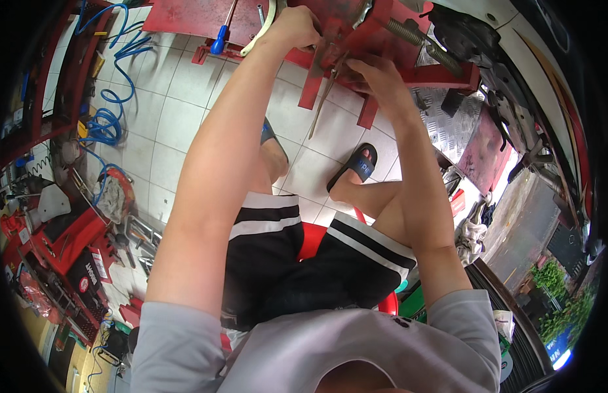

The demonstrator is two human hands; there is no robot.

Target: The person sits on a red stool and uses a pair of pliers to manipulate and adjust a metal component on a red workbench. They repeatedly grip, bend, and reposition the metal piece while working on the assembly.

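Note:
At the far side, my left hand [296, 27] is curled at the edge of a red metal work stand [186, 16]; what its fingers hold is hidden. Just right of it, my right hand [379, 75] has its fingers closed around the upper end of a thin brownish metal rod [322, 105], which slants down over the floor. Left of my left hand lie a blue-handled screwdriver [218, 43] and a cream-coloured curved piece [256, 42], partly behind my wrist. A coil spring [409, 31] sits beyond my right hand.
A coiled blue air hose [106, 124] hangs at the left by a red rack [45, 72]. A red tool cart [71, 239] with loose tools stands below it. Motorcycle parts [513, 118] crowd the right side. My sandalled foot [359, 167] rests on the tiled floor [186, 85].

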